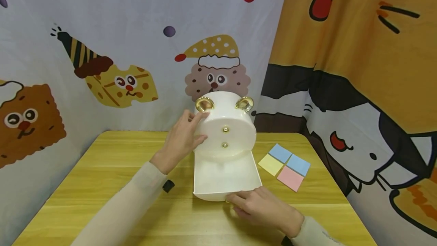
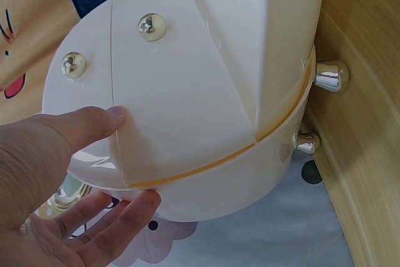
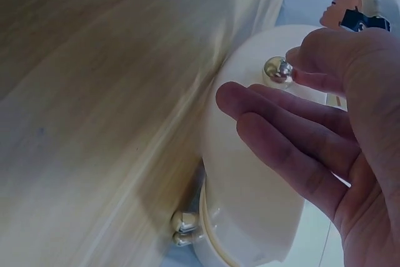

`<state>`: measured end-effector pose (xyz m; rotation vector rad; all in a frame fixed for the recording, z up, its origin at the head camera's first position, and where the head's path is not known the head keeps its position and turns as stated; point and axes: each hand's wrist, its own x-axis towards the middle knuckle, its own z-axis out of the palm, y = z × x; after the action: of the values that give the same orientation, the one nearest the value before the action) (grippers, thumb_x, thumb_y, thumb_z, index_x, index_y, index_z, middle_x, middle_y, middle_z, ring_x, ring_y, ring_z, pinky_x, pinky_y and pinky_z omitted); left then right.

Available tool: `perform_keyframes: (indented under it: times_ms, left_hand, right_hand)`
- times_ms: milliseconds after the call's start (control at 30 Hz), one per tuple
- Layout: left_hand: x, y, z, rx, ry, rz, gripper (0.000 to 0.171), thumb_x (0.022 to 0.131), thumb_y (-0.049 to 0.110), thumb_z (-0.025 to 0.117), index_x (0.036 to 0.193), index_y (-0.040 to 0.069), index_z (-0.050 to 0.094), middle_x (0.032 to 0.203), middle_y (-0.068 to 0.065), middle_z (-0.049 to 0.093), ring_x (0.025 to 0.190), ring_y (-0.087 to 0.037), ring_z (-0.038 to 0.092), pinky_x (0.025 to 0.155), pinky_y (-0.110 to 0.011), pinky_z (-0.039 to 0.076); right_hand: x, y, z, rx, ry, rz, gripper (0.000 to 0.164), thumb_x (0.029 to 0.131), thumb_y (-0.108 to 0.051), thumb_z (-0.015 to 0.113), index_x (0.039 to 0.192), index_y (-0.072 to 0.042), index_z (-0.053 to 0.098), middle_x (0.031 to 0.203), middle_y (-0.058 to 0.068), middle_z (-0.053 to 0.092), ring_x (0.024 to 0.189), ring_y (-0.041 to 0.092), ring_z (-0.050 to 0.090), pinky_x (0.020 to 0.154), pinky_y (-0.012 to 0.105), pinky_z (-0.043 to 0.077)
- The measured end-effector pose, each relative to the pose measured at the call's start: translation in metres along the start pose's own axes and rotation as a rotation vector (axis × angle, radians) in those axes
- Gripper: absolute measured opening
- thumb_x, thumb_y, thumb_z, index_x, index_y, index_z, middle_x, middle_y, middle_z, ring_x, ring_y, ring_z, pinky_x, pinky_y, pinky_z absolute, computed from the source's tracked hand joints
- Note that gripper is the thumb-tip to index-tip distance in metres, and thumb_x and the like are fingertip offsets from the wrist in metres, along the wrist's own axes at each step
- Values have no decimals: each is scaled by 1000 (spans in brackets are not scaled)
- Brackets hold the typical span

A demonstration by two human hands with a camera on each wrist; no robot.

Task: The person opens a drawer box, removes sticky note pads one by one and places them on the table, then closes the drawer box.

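A glossy white bear-shaped drawer box [image 1: 239,134] with gold ears [image 1: 204,104] stands on the table. Its lowest drawer [image 1: 222,175] is pulled out toward me, its white inside showing. My left hand [image 1: 181,139] grips the box's upper left side. In the left wrist view, the thumb [image 2: 100,123] lies on the front face and the other fingers [image 2: 134,214] curl at the rounded side. At the drawer's front, my right hand [image 1: 259,208] pinches a round gold knob [image 3: 275,71] between thumb and forefinger; its other fingers extend beside the drawer front.
Right of the box lie several sticky-note pads: yellow [image 1: 271,164], pink [image 1: 290,178] and blue [image 1: 280,153]. Short gold feet [image 2: 331,77] lift the box off the wooden table [image 1: 112,185]. A printed curtain [image 1: 136,7] hangs close behind the table.
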<state>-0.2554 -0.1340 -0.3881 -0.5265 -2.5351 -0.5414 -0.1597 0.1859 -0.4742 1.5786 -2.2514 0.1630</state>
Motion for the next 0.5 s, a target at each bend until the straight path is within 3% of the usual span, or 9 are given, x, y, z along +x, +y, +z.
perform_keyframes:
  times_ms: [200, 367, 500]
  left_hand:
    - [-1, 0, 1, 1, 4, -1, 80, 97, 28, 100, 166, 24, 61, 133, -21, 63, 104, -34, 75, 74, -43, 69]
    - [-1, 0, 1, -2, 7, -1, 80, 97, 28, 100, 167, 24, 60, 133, -21, 63, 104, -34, 77, 73, -42, 70]
    - [0, 0, 1, -8, 0, -3, 80, 98, 28, 99, 167, 24, 60, 134, -22, 63, 104, -34, 77, 73, -41, 69]
  right_hand:
    - [5, -2, 1, 14, -29, 1, 42, 97, -16, 93, 136, -22, 78, 113, -14, 85, 66, -4, 50, 56, 10, 40]
    - [8, -4, 2, 21, -70, 2, 39, 101, -20, 92, 138, -21, 78, 116, -12, 85, 72, -2, 63, 60, 15, 52]
    - [10, -4, 3, 34, -85, 3, 37, 101, -18, 92, 136, -20, 78, 116, -11, 86, 73, -1, 67, 61, 14, 54]
